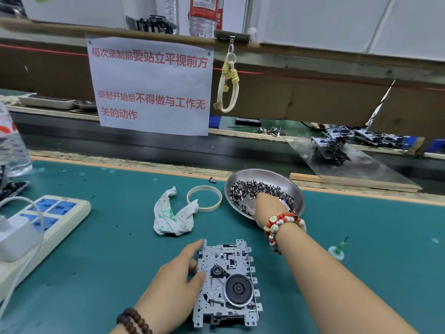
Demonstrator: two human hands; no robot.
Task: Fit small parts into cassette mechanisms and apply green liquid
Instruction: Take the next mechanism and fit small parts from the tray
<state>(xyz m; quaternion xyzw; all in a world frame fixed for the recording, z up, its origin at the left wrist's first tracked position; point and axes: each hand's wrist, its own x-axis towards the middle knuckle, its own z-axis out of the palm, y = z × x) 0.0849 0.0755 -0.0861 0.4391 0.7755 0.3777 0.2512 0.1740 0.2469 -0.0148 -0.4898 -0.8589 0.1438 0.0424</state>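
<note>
A grey metal cassette mechanism (231,283) with a black flywheel lies flat on the green mat near the front edge. My left hand (175,280) holds its left side, thumb on the top plate and fingers along the edge. My right hand (267,208) reaches down into a steel bowl (284,182) of several small dark metal parts; its fingertips are buried in the pile, so I cannot see whether they pinch a part. A small applicator bottle of green liquid (337,250) lies on the mat to the right of my right forearm.
A crumpled white cloth with green stains (173,215) and a pale tape ring (204,197) lie behind the mechanism. A power strip (57,215) with a charger sits at left, a water bottle (12,145) beyond it. More mechanisms (337,145) sit on a metal sheet at back right.
</note>
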